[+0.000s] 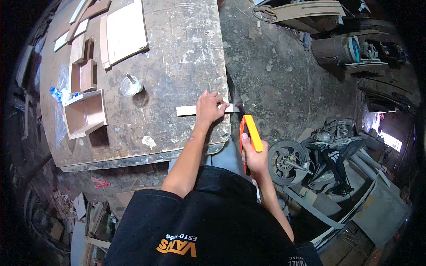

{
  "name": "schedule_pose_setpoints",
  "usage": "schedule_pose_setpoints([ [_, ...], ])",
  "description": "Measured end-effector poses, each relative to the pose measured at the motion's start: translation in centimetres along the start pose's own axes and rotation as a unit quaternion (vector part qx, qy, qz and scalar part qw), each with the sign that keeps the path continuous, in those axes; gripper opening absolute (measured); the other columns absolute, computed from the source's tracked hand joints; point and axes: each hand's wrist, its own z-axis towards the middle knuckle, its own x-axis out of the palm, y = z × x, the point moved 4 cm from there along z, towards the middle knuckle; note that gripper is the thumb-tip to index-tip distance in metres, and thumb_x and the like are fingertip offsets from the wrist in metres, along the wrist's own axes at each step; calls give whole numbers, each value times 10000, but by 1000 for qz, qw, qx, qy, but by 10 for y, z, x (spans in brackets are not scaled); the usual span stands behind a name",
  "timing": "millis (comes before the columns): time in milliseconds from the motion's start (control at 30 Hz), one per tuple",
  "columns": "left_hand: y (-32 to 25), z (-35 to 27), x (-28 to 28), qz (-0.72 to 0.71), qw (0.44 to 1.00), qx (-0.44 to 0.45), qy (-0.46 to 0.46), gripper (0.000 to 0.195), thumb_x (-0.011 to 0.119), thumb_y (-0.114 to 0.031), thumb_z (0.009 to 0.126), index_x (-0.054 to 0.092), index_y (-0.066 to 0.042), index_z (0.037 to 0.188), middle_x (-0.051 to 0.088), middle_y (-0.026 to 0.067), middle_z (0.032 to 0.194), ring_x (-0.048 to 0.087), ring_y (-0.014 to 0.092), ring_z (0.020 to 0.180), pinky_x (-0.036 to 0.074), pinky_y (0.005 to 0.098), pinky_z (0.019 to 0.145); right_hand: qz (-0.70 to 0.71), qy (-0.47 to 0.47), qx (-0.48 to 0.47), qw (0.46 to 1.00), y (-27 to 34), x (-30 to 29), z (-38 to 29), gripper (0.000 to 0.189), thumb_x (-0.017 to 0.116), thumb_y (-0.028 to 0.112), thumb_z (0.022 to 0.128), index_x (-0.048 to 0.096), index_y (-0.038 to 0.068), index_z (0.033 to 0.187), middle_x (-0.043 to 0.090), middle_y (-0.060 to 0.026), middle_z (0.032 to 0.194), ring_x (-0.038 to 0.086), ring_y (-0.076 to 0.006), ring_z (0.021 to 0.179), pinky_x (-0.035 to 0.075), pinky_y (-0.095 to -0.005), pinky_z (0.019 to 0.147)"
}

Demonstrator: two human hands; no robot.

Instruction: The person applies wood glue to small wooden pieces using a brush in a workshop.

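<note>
A narrow white strip (186,110) lies across the worn wooden table near its right edge, one end sticking out past that edge. My left hand (209,108) holds the strip down against the tabletop, thumb and fingers around its middle. My right hand (255,154) grips the orange and black handle (253,133) of a handsaw, off the table's right side. The saw's dark blade (239,108) is blurred and foreshortened, and it meets the overhanging end of the strip. Whether the teeth have cut into it cannot be told.
On the table (166,76) are a plastic cup of white stuff with a stick (130,85), an open wooden box (85,114), other box pieces and a white panel (128,33). A motorcycle (329,149) stands at right. Scrap wood (95,219) lies lower left.
</note>
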Motion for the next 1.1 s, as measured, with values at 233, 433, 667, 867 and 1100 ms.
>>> schedule_pose_setpoints([
  [233,-3,-1,2,5,1000,22,-2,262,791,-389,789,774,-131,834,639,53,897,593,304,973,494,451,860,-97,-22,-52,994,21,13,7,479,692,321,980,570,25,624,525,8,549,450,-94,469,352,-327,466],
  [433,0,-1,2,13,1000,21,0,282,786,-405,795,777,-130,858,628,54,928,573,305,977,491,440,865,-8,40,26,999,51,3,17,447,679,363,989,545,64,685,490,15,547,452,-99,411,345,-296,381],
  [667,-3,1,3,6,1000,20,3,258,787,-392,789,774,-141,845,632,45,904,583,302,972,499,440,852,-68,5,-7,998,40,-3,11,369,666,271,1004,541,72,720,461,29,572,409,-78,447,320,-266,423],
  [867,-5,-1,0,21,999,40,-20,236,786,-386,785,763,-153,815,635,38,905,586,295,968,500,445,841,-67,14,7,998,55,-11,-4,383,665,274,1002,558,58,705,501,17,571,446,-84,443,339,-272,422],
  [1100,-1,-4,0,11,999,28,-18,257,799,-395,763,763,-142,788,623,44,881,585,296,943,496,440,828,-37,5,2,999,61,-22,-7,408,667,277,1002,570,32,691,529,-4,568,471,-93,423,357,-280,401],
])
